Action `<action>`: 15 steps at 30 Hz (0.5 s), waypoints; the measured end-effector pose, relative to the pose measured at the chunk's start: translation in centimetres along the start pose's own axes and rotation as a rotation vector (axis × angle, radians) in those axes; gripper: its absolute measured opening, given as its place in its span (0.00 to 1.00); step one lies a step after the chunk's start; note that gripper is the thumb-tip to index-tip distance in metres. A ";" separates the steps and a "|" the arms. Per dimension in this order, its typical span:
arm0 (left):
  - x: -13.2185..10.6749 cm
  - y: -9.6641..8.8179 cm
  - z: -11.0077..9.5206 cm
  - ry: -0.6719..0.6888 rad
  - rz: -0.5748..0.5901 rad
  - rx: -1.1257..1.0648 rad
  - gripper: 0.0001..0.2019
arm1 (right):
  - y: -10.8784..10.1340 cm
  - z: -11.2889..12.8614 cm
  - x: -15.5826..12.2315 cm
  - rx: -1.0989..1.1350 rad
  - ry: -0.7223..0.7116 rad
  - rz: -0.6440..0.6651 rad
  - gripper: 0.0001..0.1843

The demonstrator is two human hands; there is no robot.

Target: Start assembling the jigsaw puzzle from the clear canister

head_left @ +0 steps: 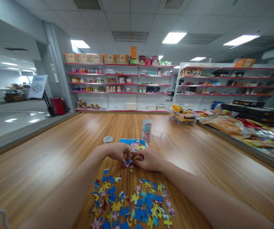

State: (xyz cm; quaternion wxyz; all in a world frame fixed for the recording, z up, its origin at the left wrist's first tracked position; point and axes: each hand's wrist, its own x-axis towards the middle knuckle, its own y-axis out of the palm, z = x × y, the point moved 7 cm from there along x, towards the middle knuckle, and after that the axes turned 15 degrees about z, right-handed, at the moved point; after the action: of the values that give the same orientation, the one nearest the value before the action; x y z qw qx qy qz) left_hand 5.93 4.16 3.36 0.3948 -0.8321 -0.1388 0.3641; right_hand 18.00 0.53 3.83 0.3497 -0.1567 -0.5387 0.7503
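My left hand (119, 152) and my right hand (148, 159) meet over the wooden table, fingertips almost together. Between them lie a few small joined or touching jigsaw pieces (131, 166). The left thumb and fingers are closed on a blue and pink piece (127, 163). My right thumb and forefinger pinch at a piece right beside it, mostly covered by the fingers. Just beyond the hands lies a picture sheet (137, 145) with cartoon figures, partly hidden by them. Nearer to me, many loose jigsaw pieces (140, 213) are scattered, blue, yellow and pink.
A cartoon-printed can (147, 130) stands behind the sheet, with a clear cylinder (157, 133) lying beside it. To the left is a round lid (108, 139). A clear bin of toy trucks (183, 116) sits far right, near packaged snacks (242, 128). Stocked shelves (121, 93) stand behind.
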 end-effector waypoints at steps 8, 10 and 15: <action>-0.2 0.1 -0.4 -0.021 0.024 0.021 0.14 | -0.1 0.2 0.0 -0.011 0.010 0.009 0.08; -0.3 0.1 -0.4 -0.020 0.027 0.013 0.13 | 0.0 0.2 0.0 -0.017 0.019 0.017 0.07; -0.3 -0.1 -0.4 -0.013 0.002 0.025 0.12 | -0.1 0.1 0.1 -0.020 0.042 0.013 0.07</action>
State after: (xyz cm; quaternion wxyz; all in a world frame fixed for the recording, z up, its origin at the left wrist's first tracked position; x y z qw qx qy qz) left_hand 6.02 3.83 3.73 0.4037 -0.8250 -0.1360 0.3714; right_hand 17.92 0.54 3.94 0.3542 -0.1794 -0.5379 0.7437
